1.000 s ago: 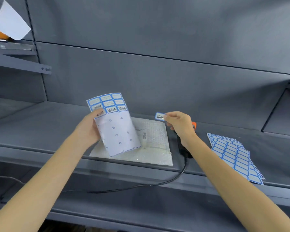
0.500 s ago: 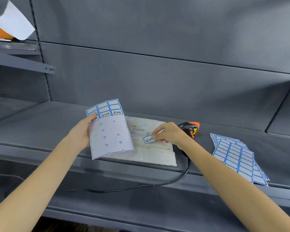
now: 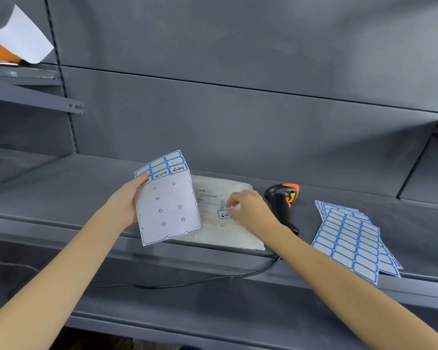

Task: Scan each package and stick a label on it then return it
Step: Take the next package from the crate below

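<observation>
The white bubble-wrap package (image 3: pixel 220 233) lies flat on the grey metal shelf (image 3: pixel 61 188), close to its front edge, printed shipping slip facing up. The right hand (image 3: pixel 250 210) is down on top of it, fingertips curled in over a small blue-bordered label (image 3: pixel 224 214) with handwriting on it; the label sits on the package just below the slip's barcode, and the fingers cover its right end, so whether they pinch it or only press it flat cannot be told. Over on the other side, the left hand (image 3: pixel 125 205) grasps a label sheet (image 3: pixel 167 198) by its left edge, thumb across the front, the sheet tilted up and overlapping the package's left part. That sheet is mostly peeled, with only the top rows of blue-framed labels remaining, three of them handwritten. Just right of the package lies a black barcode scanner (image 3: pixel 282 200) with an orange head, its cable (image 3: pixel 187 282) trailing over the shelf's front lip and down to the left. Further right, near the edge, a fanned stack of full label sheets (image 3: pixel 352 241) rests on the shelf. Up at the top left, a curled white paper (image 3: pixel 23 36) hangs off a higher shelf.
</observation>
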